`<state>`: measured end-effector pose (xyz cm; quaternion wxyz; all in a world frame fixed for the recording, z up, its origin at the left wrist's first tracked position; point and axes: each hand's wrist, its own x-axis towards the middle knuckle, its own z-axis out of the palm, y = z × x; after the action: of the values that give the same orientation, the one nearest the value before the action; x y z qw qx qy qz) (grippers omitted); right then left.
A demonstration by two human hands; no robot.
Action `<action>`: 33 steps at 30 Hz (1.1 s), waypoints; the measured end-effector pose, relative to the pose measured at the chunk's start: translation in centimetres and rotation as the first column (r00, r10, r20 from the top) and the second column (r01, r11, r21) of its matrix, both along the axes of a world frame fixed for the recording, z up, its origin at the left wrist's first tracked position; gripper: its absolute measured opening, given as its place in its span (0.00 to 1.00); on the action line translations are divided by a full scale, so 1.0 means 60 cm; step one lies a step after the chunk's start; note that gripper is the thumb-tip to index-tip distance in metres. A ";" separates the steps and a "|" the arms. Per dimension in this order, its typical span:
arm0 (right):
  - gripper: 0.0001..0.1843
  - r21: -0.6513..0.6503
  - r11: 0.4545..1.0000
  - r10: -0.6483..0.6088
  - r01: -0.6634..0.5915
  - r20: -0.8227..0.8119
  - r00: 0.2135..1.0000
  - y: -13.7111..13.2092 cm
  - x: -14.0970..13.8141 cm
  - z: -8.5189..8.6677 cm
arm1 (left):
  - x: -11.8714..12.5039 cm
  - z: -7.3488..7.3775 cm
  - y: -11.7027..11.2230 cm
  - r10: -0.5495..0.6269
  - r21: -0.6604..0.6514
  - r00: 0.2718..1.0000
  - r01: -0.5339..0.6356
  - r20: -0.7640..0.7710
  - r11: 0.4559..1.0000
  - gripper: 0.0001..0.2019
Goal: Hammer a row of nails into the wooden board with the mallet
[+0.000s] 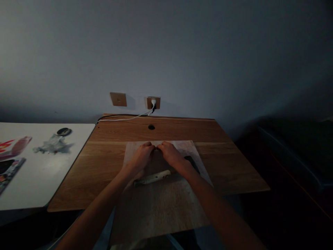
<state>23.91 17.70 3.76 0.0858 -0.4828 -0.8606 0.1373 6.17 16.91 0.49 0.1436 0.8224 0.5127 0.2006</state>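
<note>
A pale wooden board [161,205] lies on a brown wooden desk [111,163] in dim light. My left hand [142,155] and my right hand [170,153] rest side by side near the board's far edge, fingers curled and fingertips meeting in a pinch on something small and dark that I cannot make out. A knife with a light handle [152,178] lies across the board under my wrists. Its dark blade [191,163] shows to the right of my right forearm.
A white table [47,173] adjoins the desk on the left, holding a crumpled clear wrapper [53,145], a dark round lid [63,131] and colourful printed items [11,156]. A white cable [125,118] runs to a wall socket [153,102]. Dark furniture stands at right.
</note>
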 end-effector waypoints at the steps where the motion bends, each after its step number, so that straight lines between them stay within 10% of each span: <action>1: 0.19 0.002 1.000 0.015 -0.015 -0.009 1.000 0.002 0.002 0.003 | -0.002 0.003 0.000 -0.008 -0.002 1.000 0.008 -0.016 1.000 0.17; 16: 0.18 -0.085 0.992 0.078 -0.094 -0.169 0.983 -0.037 0.038 0.013 | 0.025 0.029 -0.013 0.191 0.051 0.970 -0.186 -0.151 0.981 0.12; 26: 0.13 0.023 0.993 -0.089 0.112 -0.449 0.889 -0.109 0.097 0.032 | -0.004 -0.017 -0.025 -0.207 0.037 0.978 0.208 -0.018 0.978 0.25; 33: 0.14 0.180 0.921 -0.174 0.345 -0.602 0.779 -0.205 0.125 -0.004 | 0.026 -0.003 -0.029 -0.492 -0.116 0.854 0.513 0.171 0.850 0.18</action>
<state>31.40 5.42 3.54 0.4272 -0.5164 -0.7289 0.1399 7.71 15.18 0.30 0.2899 0.8984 0.2826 0.1701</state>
